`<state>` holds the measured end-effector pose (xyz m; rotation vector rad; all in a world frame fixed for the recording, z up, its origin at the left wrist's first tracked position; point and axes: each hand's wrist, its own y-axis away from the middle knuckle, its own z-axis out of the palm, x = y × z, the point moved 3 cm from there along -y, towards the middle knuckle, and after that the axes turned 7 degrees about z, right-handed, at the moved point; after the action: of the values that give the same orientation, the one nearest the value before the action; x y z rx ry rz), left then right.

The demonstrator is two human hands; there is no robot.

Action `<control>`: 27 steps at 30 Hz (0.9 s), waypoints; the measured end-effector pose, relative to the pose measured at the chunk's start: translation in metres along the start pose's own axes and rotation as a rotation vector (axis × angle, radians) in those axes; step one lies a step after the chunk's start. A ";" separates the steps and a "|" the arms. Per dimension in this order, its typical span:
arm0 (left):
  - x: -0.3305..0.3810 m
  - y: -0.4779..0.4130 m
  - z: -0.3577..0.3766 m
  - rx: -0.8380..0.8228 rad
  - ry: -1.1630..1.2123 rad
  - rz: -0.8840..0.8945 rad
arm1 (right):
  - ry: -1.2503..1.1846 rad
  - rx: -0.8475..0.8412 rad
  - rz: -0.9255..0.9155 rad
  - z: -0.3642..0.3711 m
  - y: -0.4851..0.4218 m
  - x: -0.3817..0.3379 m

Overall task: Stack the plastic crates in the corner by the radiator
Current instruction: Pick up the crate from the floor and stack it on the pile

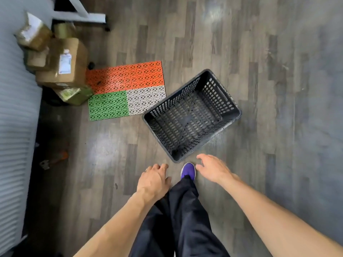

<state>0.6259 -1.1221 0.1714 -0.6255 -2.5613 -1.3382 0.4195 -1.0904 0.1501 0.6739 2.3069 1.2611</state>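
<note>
A black perforated plastic crate [193, 115] stands empty and upright on the wood-look floor, turned at an angle, one corner pointing toward me. My left hand [154, 179] hovers below the crate's near corner, fingers loosely curled, holding nothing. To the right of that corner is my right hand [211, 168], fingers spread and empty, a short way from the rim. Neither hand touches the crate. A white ribbed radiator [14, 127] runs along the left edge.
Orange, green and white perforated mats [126, 89] lie flat left of the crate. Several cardboard boxes [61, 62] are piled by the radiator at upper left. A white frame leg [87, 15] stands at the top. My purple shoe [188, 170] is just below the crate.
</note>
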 end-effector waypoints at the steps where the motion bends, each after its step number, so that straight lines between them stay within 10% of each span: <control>1: -0.006 -0.011 0.006 -0.011 -0.008 0.003 | 0.004 -0.013 0.004 0.008 -0.010 0.001; 27: -0.084 -0.218 0.120 0.168 -0.118 -0.093 | -0.079 0.070 0.195 0.129 -0.204 0.026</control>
<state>0.6071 -1.1575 -0.0876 -0.5766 -2.7925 -1.1267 0.4305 -1.0866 -0.0922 0.9755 2.2741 1.2168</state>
